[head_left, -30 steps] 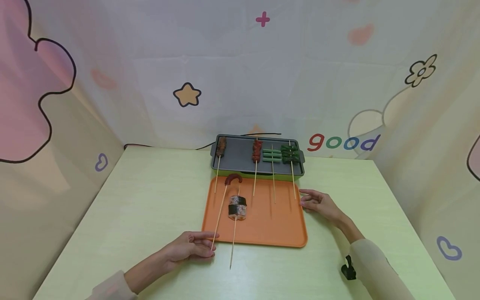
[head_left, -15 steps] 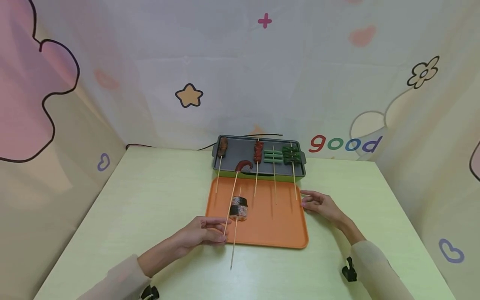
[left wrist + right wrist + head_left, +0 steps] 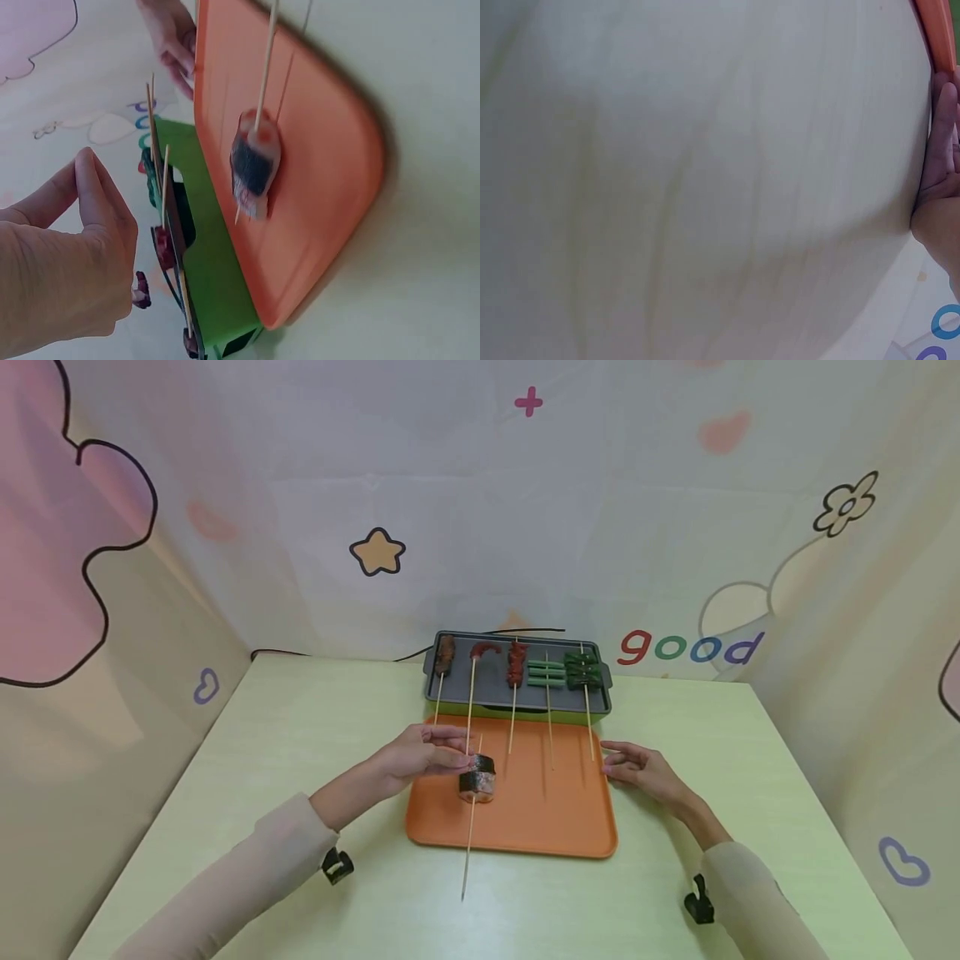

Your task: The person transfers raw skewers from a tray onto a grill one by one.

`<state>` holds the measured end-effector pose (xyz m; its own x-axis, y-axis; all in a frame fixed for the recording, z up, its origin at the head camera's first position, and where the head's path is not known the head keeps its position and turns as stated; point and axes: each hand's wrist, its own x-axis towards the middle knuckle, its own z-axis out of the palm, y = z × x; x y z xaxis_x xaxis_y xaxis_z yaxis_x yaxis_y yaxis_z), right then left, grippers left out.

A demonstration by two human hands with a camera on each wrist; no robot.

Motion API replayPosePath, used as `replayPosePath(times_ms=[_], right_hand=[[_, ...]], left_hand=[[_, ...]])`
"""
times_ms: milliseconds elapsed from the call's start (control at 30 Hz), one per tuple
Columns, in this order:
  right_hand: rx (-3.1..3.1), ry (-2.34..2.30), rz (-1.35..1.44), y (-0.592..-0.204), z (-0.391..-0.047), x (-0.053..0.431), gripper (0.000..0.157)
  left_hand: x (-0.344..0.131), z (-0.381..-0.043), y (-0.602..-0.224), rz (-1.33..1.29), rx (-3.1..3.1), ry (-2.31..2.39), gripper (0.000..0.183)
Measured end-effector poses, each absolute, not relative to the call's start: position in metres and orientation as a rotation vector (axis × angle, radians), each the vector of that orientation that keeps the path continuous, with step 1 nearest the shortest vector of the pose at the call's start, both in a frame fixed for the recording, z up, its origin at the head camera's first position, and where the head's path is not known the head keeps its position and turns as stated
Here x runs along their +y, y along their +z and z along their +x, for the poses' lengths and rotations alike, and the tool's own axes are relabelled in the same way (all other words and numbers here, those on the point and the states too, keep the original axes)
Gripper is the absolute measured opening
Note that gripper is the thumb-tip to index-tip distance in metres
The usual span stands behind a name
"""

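My left hand (image 3: 431, 753) pinches the lower stick of a skewer with a curved dark-red piece (image 3: 486, 648). That piece is over the grey plate of a toy grill (image 3: 491, 693), between a brown meat skewer (image 3: 446, 655) and a red meat skewer (image 3: 515, 663). In the left wrist view, the thumb and finger of my left hand (image 3: 82, 240) meet at the tips. Below the hand, a nori-wrapped skewer (image 3: 253, 165) lies on the orange tray (image 3: 322, 150), its stick passing the front edge. My right hand (image 3: 637, 768) touches the tray's right rim, fingers extended.
A green-bean skewer (image 3: 545, 672) and a green pepper-like skewer (image 3: 582, 670) lie at the grill's right end, sticks overhanging the tray. The grill stands against the tray's far edge, near a printed cloth backdrop (image 3: 480, 527). Pale green table (image 3: 322, 727) surrounds both.
My left hand has moved forward and right, carrying the curved dark-red skewer from over the tray to over the grill plate. The right hand has stayed at the tray's rim.
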<state>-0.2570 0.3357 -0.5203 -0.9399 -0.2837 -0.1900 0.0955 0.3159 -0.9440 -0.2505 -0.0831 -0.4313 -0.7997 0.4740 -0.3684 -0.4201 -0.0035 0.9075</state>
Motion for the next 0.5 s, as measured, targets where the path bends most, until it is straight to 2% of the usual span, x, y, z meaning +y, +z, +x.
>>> replayPosePath(times_ms=[233, 500], right_hand=[[2.235, -1.694, -0.169, -0.524, -0.257, 0.338, 0.055], [2.235, -1.697, -0.164, -0.523, -0.257, 0.339, 0.056]], left_hand=[[-0.077, -0.282, -0.425, -0.011, 1.703, 1.846, 0.047], [-0.077, -0.292, -0.429, -0.036, 1.726, 1.847, 0.047]])
